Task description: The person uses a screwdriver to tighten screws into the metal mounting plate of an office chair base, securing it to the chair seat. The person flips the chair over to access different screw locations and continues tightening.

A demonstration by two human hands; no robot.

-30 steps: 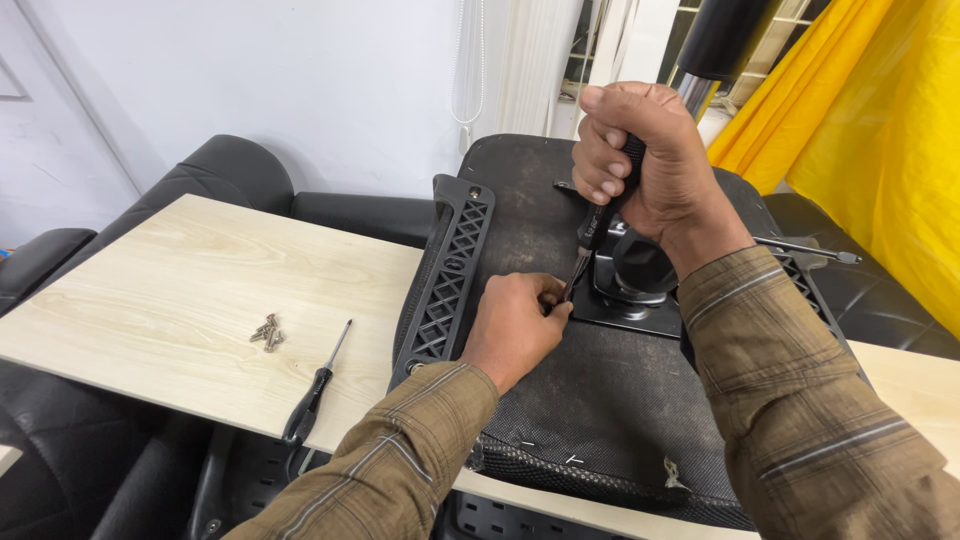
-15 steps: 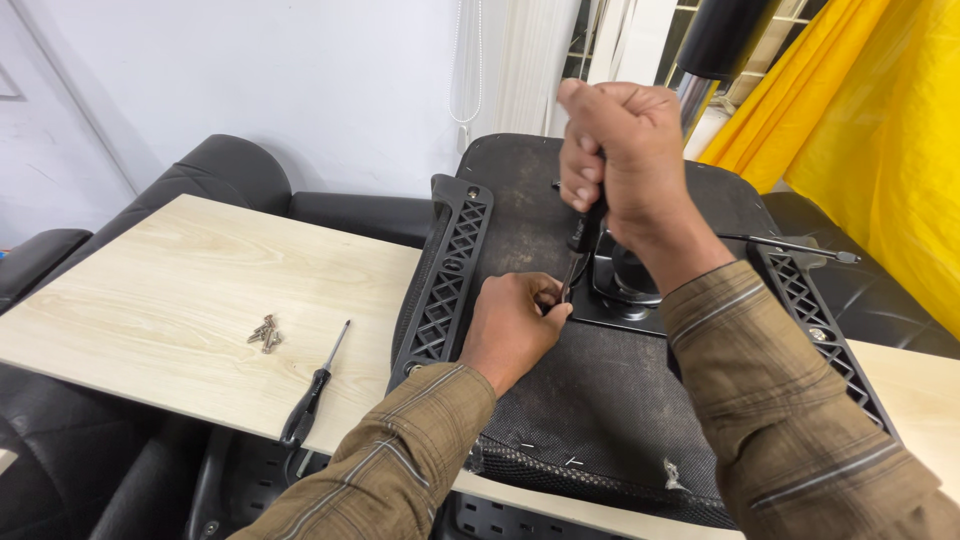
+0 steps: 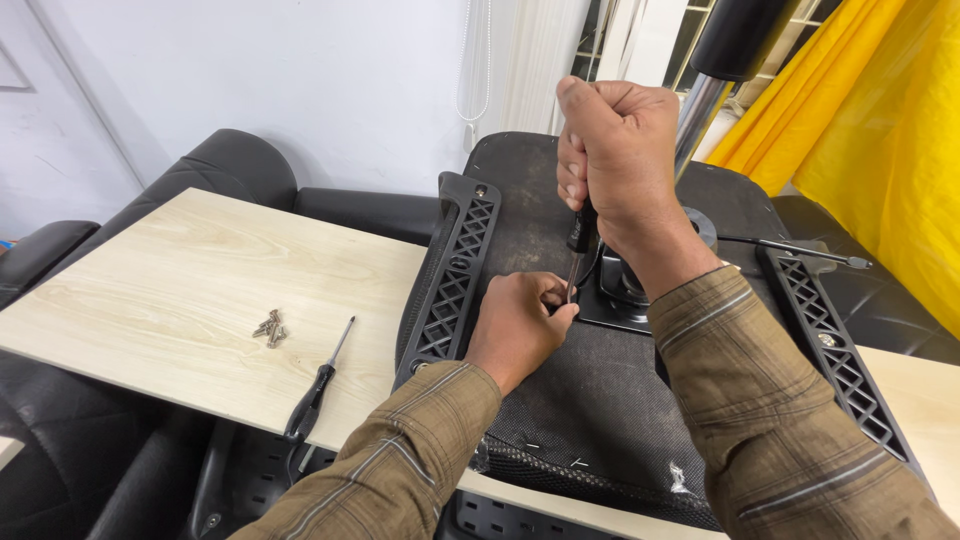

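An upturned black office-chair seat point(image 3: 590, 400) lies on a pale wooden board point(image 3: 190, 300). My right hand point(image 3: 620, 160) is closed around the black handle of a screwdriver point(image 3: 577, 250) held upright, its tip down at the edge of the metal base plate point(image 3: 615, 310). My left hand point(image 3: 520, 325) rests on the seat underside, with its fingers pinched at the screwdriver's tip. The chrome gas-lift column point(image 3: 705, 95) rises just behind my right hand. Whatever sits under the tip is hidden by my fingers.
A second black-handled screwdriver point(image 3: 318, 385) and a small pile of screws point(image 3: 270, 325) lie on the board to the left. Black latticed armrest brackets point(image 3: 452, 280) point(image 3: 835, 360) flank the seat. A lever point(image 3: 800, 250) sticks out right. Black sofa cushions and yellow curtains surround the board.
My right hand has lifted the screwdriver from a slanted hold to nearly upright above the plate. My left hand has stayed at the tip.
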